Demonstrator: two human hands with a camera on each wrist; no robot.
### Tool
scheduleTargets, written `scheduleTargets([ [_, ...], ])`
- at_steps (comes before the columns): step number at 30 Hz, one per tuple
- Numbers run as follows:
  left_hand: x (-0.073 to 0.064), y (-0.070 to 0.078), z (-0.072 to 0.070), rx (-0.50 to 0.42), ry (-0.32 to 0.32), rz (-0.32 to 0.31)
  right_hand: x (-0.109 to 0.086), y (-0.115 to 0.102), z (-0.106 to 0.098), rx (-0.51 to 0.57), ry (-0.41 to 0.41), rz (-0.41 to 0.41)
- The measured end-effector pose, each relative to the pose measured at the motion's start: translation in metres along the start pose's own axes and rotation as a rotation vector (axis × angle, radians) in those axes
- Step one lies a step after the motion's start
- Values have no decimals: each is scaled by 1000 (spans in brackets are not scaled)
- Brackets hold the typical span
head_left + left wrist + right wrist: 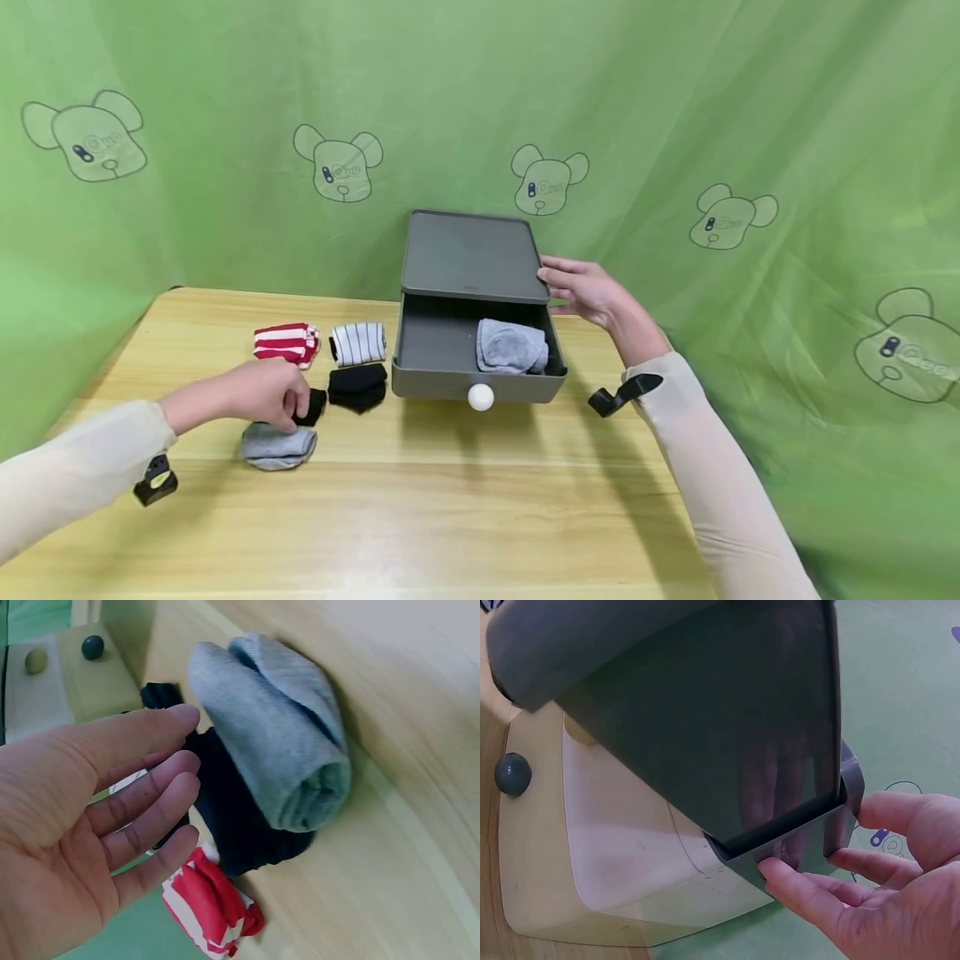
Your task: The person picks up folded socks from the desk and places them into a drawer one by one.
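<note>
Lying to the left of a dark grey rectangular plastic box (472, 254), a small black folded cloth bundle (311, 410) sits right at the fingertips of my left hand (270, 392). My fingers there are loosely bent with a gap between them and the thumb; whether their tips touch the black cloth, I cannot tell. Just beside that bundle, on my side of it and likewise left of the box, is a grey rolled cloth bundle (277, 447). My right hand (588, 292) holds the box by its right side, thumb at the top edge and other fingers against the side wall. From the box's front a matching dark grey drawer (442, 386) stands out, with a round white knob (481, 397) on its face and a grey-blue folded cloth (512, 347) inside, toward the right-hand wall. Near the box's left side lie a white folded cloth with thin dark stripes (360, 344) and, closer to me, a second black folded cloth (358, 385); farther left of the box is a red-and-white striped folded cloth (281, 340). Below the box, my right wrist's view shows a white tier (630, 832) and a cream tier (532, 885) with a dark round knob (513, 775). In front of the box spreads a pale wood-grain table (450, 517), and behind it hangs a green curtain (450, 108) printed with round-eared animal heads.
</note>
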State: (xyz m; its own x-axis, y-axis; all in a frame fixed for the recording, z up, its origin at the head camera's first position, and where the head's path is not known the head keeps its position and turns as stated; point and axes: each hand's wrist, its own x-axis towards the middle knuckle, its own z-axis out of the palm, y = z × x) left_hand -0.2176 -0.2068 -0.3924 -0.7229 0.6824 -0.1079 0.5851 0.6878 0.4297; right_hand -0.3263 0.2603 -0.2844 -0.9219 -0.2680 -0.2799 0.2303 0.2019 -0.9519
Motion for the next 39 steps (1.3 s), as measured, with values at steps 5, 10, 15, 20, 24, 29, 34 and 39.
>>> scheduleTargets([
  [5, -3, 4, 5, 74, -30, -51, -3, -1, 0, -2, 6, -2],
  [10, -3, 9, 9, 75, -59, -79, -3, -1, -1, -4, 12, 0],
  [15, -4, 14, 11, 91, -73, -84, -4, -1, 0, -13, 13, -4],
  [20, -8, 16, 14, 74, -105, -74, -4, -1, 0, -11, 16, -4],
  [24, -12, 16, 14, 7, -147, -71, -4, -1, 0, -11, 19, -7],
  [29, -15, 15, 14, -56, -199, -61, -5, -2, 0, 7, 17, -9],
  [34, -13, 15, 16, -87, -218, -46, -4, 0, 0, 4, 18, -8],
  [39, -11, 14, 18, -63, -214, -55, -3, 3, 1, -4, 22, 2],
])
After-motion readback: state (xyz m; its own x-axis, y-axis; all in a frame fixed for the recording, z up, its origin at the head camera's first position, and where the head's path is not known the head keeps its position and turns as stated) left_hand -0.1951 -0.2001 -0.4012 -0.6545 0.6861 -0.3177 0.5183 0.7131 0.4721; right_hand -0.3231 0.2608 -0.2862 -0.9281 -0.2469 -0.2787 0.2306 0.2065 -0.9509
